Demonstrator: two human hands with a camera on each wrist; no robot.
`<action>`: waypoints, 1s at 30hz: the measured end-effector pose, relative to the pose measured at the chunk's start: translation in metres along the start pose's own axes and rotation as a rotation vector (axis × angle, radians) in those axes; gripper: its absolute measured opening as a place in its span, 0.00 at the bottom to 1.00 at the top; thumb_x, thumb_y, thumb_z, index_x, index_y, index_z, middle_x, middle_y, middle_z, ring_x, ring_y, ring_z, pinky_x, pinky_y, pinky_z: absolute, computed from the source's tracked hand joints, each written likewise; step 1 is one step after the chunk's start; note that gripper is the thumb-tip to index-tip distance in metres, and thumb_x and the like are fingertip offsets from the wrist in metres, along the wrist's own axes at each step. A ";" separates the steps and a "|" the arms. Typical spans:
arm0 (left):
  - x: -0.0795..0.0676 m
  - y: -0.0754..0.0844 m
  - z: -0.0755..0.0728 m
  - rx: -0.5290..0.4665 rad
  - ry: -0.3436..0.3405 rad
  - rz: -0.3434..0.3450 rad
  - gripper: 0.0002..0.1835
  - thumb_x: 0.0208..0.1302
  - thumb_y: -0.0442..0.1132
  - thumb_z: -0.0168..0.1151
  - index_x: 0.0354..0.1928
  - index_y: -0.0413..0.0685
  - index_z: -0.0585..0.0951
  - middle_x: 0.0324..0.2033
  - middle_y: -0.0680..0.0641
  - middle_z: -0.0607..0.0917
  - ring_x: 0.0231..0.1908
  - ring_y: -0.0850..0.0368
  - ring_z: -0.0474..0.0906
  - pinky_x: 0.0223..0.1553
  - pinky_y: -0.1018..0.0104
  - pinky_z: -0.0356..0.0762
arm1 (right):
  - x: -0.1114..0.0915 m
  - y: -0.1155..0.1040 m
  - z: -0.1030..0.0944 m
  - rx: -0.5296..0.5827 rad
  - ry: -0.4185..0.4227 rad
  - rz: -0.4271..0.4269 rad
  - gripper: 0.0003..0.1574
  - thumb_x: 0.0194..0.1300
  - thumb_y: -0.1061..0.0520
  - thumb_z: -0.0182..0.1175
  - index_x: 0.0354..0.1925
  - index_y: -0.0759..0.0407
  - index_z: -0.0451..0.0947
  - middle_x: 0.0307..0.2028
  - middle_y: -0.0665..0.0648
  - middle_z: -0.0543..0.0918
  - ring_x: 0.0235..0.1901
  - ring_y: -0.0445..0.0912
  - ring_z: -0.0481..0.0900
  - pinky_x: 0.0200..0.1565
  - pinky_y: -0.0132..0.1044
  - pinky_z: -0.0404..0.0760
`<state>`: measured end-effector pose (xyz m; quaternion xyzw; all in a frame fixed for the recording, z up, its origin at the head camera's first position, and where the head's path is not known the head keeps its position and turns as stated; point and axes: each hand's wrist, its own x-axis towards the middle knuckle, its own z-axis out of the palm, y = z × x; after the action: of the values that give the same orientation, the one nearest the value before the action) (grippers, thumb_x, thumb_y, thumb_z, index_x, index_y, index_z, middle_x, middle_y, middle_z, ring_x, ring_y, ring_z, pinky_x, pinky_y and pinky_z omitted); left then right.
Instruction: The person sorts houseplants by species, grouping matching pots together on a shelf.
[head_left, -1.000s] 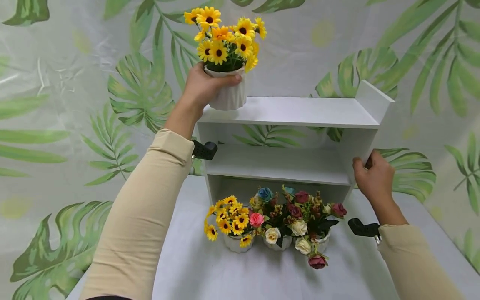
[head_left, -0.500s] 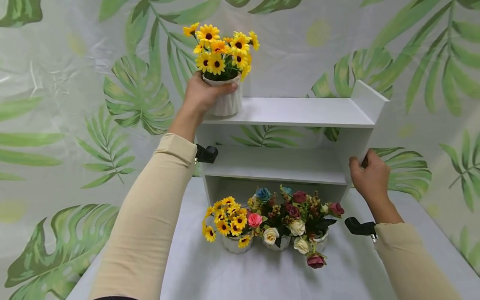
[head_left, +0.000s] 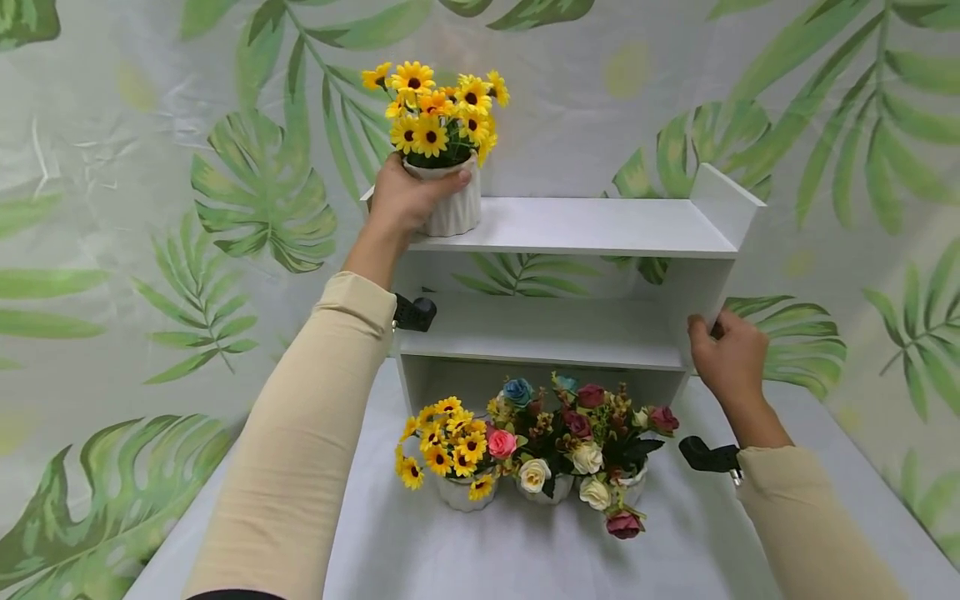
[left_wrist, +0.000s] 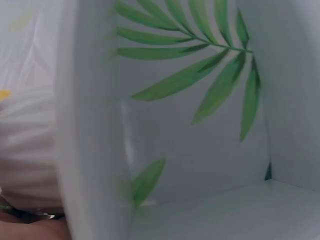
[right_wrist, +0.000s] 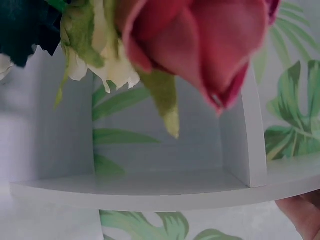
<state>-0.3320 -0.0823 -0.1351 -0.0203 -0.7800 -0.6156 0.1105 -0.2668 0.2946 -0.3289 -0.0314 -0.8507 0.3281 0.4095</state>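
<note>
In the head view my left hand [head_left: 408, 198] grips a white ribbed flowerpot [head_left: 457, 210] of yellow artificial sunflowers [head_left: 438, 121], thumb across its front near the rim. The pot is upright, its base right at the left end of the top board of a white shelf unit [head_left: 600, 227]. In the left wrist view the pot [left_wrist: 27, 150] shows at the left edge, beyond a shelf board. My right hand [head_left: 729, 354] holds the edge of the unit's right side panel, thumb toward the inside. The right wrist view shows part of that hand [right_wrist: 302, 216] at the panel.
Before the unit, on the white table [head_left: 525, 558], stand a smaller pot of sunflowers [head_left: 453, 446] and two rose pots with cream [head_left: 587, 458], pink and dark red blooms. A dark red rose [right_wrist: 200, 50] looms close in the right wrist view. A leaf-print backdrop hangs behind.
My left hand has lowered the sunflower pot a little toward the top board. My right hand keeps its hold on the side panel, and the whole head view has shifted slightly.
</note>
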 end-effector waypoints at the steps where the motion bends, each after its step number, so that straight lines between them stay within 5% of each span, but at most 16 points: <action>1: 0.000 -0.002 0.000 0.009 -0.004 -0.003 0.49 0.51 0.50 0.78 0.72 0.56 0.61 0.70 0.52 0.69 0.68 0.58 0.67 0.72 0.65 0.63 | 0.000 0.000 0.000 0.007 -0.006 0.008 0.19 0.68 0.59 0.54 0.40 0.77 0.82 0.39 0.78 0.85 0.40 0.70 0.84 0.41 0.65 0.80; 6: 0.004 -0.011 -0.003 0.014 -0.029 0.010 0.51 0.52 0.54 0.76 0.74 0.57 0.57 0.72 0.52 0.66 0.70 0.58 0.64 0.72 0.64 0.63 | 0.001 -0.001 0.000 0.005 -0.009 0.006 0.19 0.68 0.59 0.55 0.40 0.77 0.82 0.39 0.78 0.85 0.40 0.70 0.84 0.40 0.64 0.81; 8: 0.005 -0.014 -0.003 0.019 -0.033 0.032 0.51 0.53 0.54 0.75 0.75 0.57 0.56 0.73 0.51 0.65 0.71 0.58 0.63 0.73 0.64 0.61 | 0.001 -0.001 -0.001 -0.003 -0.002 -0.008 0.18 0.67 0.59 0.56 0.38 0.77 0.82 0.37 0.77 0.85 0.38 0.69 0.85 0.36 0.49 0.84; 11: 0.005 -0.018 -0.002 0.062 -0.024 0.058 0.53 0.55 0.58 0.72 0.76 0.57 0.52 0.74 0.51 0.62 0.73 0.58 0.61 0.74 0.64 0.59 | 0.001 0.000 -0.001 -0.012 0.006 -0.020 0.18 0.67 0.59 0.57 0.36 0.76 0.82 0.35 0.76 0.86 0.36 0.66 0.86 0.32 0.29 0.74; 13: 0.005 -0.021 0.000 0.106 -0.007 0.072 0.55 0.56 0.62 0.70 0.77 0.56 0.49 0.76 0.50 0.60 0.74 0.58 0.58 0.74 0.63 0.59 | 0.002 0.001 -0.001 -0.004 -0.005 -0.012 0.18 0.68 0.58 0.57 0.36 0.76 0.82 0.36 0.76 0.86 0.37 0.66 0.86 0.32 0.28 0.75; 18: 0.000 -0.028 0.001 0.203 0.030 0.096 0.58 0.55 0.67 0.66 0.78 0.57 0.44 0.78 0.51 0.55 0.77 0.58 0.54 0.75 0.62 0.59 | 0.002 0.002 -0.001 0.003 -0.026 0.007 0.19 0.68 0.58 0.56 0.38 0.76 0.82 0.37 0.76 0.86 0.38 0.66 0.86 0.34 0.45 0.81; 23: -0.014 -0.033 -0.004 0.229 0.037 0.119 0.58 0.57 0.65 0.66 0.79 0.57 0.42 0.78 0.52 0.54 0.77 0.58 0.53 0.75 0.62 0.59 | 0.001 0.004 -0.002 -0.002 -0.014 0.012 0.19 0.67 0.58 0.57 0.35 0.76 0.82 0.35 0.76 0.86 0.37 0.67 0.85 0.28 0.15 0.64; 26: -0.033 -0.044 -0.008 0.173 0.092 0.235 0.53 0.61 0.58 0.66 0.78 0.54 0.45 0.77 0.50 0.57 0.76 0.56 0.57 0.74 0.62 0.61 | 0.002 0.003 -0.001 -0.008 -0.001 0.007 0.18 0.66 0.58 0.57 0.33 0.76 0.82 0.33 0.76 0.86 0.32 0.64 0.85 0.26 0.10 0.57; 30: -0.076 -0.074 -0.014 0.106 0.204 0.510 0.42 0.64 0.43 0.66 0.75 0.44 0.55 0.69 0.42 0.69 0.67 0.49 0.68 0.65 0.57 0.71 | 0.001 0.001 0.002 -0.010 0.011 -0.002 0.18 0.66 0.59 0.57 0.32 0.75 0.83 0.32 0.75 0.86 0.30 0.57 0.83 0.26 0.10 0.58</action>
<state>-0.2688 -0.1060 -0.2180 -0.1479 -0.7657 -0.5251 0.3408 -0.2692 0.2954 -0.3296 -0.0347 -0.8501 0.3231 0.4145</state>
